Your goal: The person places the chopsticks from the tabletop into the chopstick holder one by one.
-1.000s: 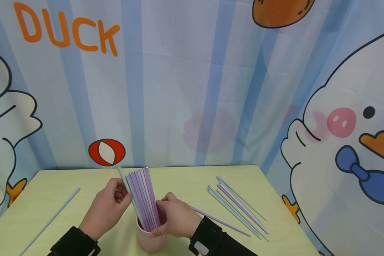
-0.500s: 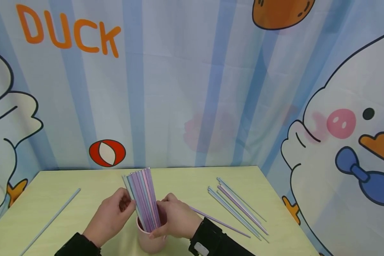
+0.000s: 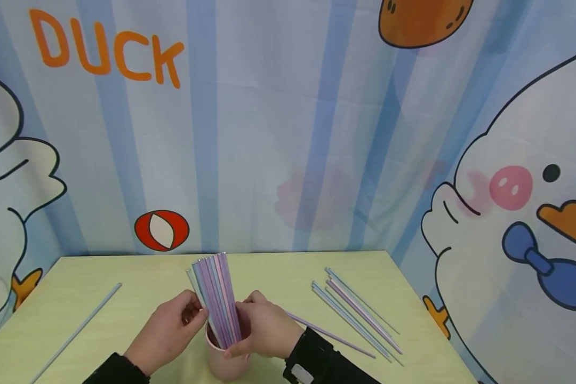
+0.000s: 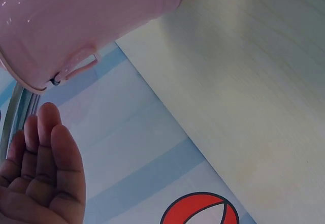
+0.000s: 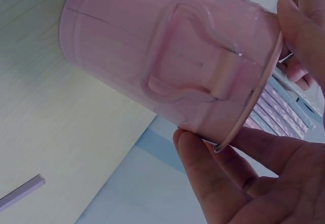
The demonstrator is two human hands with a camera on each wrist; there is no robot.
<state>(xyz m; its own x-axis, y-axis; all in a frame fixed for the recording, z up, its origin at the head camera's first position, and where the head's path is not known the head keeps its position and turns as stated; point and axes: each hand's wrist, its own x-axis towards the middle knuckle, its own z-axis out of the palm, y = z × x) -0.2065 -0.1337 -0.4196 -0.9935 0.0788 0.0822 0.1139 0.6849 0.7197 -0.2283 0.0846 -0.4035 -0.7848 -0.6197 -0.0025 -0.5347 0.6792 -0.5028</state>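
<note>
A pink cup (image 3: 226,365) with small side handles stands on the table, holding a dense bundle of purple, blue and pink straws (image 3: 217,301) that leans left. My right hand (image 3: 271,328) grips the cup's rim, thumb in front; in the right wrist view its fingers (image 5: 203,168) lie against the outside of the cup just below the rim. At the bundle's left side, my left hand (image 3: 170,330) pinches a pale straw (image 3: 194,282), whose lower end is inside the cup. The left wrist view shows this hand's curled fingers (image 4: 66,153) close by the rim.
A loose blue straw (image 3: 77,333) lies on the table (image 3: 278,272) at the left. Several blue and purple straws (image 3: 355,309) lie at the right, and a purple one (image 3: 336,338) lies by my right wrist. A duck-print curtain (image 3: 259,133) hangs behind.
My left hand has moved right and down, bringing the pale straw against the bundle and lower into the cup. My right hand has stayed on the cup.
</note>
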